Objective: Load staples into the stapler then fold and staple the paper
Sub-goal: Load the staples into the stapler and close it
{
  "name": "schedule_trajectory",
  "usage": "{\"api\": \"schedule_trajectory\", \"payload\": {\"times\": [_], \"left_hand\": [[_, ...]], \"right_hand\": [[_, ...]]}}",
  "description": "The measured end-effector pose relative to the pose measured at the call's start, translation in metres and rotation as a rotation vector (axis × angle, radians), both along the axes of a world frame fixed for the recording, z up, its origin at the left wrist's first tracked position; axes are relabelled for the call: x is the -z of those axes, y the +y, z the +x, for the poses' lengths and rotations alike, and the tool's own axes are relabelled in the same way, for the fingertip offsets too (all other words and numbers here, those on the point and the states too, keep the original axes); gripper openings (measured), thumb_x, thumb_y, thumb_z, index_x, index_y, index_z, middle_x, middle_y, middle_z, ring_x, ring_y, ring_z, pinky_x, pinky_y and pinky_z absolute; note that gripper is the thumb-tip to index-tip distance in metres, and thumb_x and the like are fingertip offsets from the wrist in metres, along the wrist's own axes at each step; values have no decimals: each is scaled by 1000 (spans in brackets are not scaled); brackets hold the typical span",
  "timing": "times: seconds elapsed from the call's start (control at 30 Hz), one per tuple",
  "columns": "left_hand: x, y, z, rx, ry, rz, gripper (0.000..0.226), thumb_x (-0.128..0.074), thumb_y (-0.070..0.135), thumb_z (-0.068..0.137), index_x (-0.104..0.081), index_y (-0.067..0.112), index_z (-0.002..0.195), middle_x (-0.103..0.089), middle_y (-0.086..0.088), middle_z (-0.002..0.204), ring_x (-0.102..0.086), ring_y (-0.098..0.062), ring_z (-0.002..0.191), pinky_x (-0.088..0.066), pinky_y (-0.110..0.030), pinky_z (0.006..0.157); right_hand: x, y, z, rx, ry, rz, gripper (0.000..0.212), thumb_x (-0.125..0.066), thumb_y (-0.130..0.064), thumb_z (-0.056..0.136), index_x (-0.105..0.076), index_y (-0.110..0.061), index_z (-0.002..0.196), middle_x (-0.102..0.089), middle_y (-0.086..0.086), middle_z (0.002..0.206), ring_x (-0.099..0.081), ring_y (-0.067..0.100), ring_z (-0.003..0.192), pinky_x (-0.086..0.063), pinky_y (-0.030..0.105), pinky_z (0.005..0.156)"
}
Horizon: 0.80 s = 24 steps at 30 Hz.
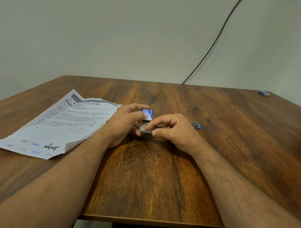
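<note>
While the left hand (127, 120) holds the small blue staple box (147, 113) with its grey tray (145, 128) pulled out toward the person, the right hand (174, 130) pinches at the tray's near end. The blue stapler (196, 125) lies on the tabletop (158, 179) just behind the right hand, so this hand is nearer to it. The paper (60, 125) lies left, unfolded.

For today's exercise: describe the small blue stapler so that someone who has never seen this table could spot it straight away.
Start at the wooden table and find the person's right hand near its middle. Just behind the knuckles, towards the wall, lies the stapler, partly hidden by that hand. Unlike the blue staple box held by the left hand, it lies untouched on the wood, bright blue with a dark top.
</note>
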<state>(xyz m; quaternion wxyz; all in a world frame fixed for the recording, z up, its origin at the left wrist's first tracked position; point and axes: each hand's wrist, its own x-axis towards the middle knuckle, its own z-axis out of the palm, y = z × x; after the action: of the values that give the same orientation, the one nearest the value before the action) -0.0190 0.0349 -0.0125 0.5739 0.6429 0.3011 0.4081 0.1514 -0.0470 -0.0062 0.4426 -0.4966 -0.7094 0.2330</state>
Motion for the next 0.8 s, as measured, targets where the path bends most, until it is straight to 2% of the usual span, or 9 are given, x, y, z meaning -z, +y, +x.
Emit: {"api": "schedule_trajectory", "payload": {"times": [0.03,0.13,0.2,0.33,0.53,0.67,0.73,0.8], "left_hand": [[0,0,0,-1,-4,-3,29,-56,4,96,-67,14,121,-69,-6,72,-54,-12,45,-46,-20,42],[-1,0,1,-6,-13,-10,29,-56,3,96,-67,13,121,-69,-6,74,-54,-11,46,-46,-20,42],[0,0,0,-6,-13,-14,28,-56,3,97,-67,14,121,-69,-7,75,-55,-12,46,-47,-20,42],[2,2,0,-6,-14,-7,28,-58,4,96,-67,15,120,-69,-7,74,-54,-15,49,-48,-22,43],[2,2,0,-18,-9,3,29,-58,4,96,-66,13,122,-65,-9,75,-53,-13,47,-48,-22,43],[2,2,0,-9,5,8,29,-57,3,96,-66,14,121,-65,-13,78,-53,-13,48,-48,-22,43],[2,2,1,-6,6,9,28,-57,3,96,-67,15,119,-66,-12,79,-54,-12,47,-48,-22,43],[2,1,1,0,2,8,28,-57,2,95,-67,15,118,-66,-10,80,-54,-11,48,-48,-22,43]], "right_hand": [[-1,-1,0,8,1,1,19,-75,-23,75,-80,-39,81,-74,20,89,-65,42,89,-54,49,82],[-1,-1,3,23,-8,-14,21,-76,-13,85,-79,-33,82,-71,-15,74,-62,2,72,-47,28,72],[0,0,3,31,-22,-30,24,-72,-13,89,-76,-35,80,-67,-23,68,-58,-5,68,-41,25,71],[2,0,3,32,-15,-49,29,-65,-12,94,-75,-34,79,-68,-26,71,-59,-8,70,-40,24,75],[-2,-5,-5,29,-60,-24,21,-60,-6,96,-73,-19,86,-65,-18,78,-57,-10,73,-39,8,72],[0,-7,-4,19,-109,3,18,-63,-12,88,-73,-24,82,-59,-14,66,-49,0,60,-37,16,62],[0,-7,-3,20,-105,-10,21,-62,-6,85,-75,-23,82,-59,-5,63,-45,6,54,-36,21,57],[0,-7,-4,53,-117,-3,23,-63,-4,87,-76,-23,82,-61,0,64,-45,7,54,-37,21,56]]}}
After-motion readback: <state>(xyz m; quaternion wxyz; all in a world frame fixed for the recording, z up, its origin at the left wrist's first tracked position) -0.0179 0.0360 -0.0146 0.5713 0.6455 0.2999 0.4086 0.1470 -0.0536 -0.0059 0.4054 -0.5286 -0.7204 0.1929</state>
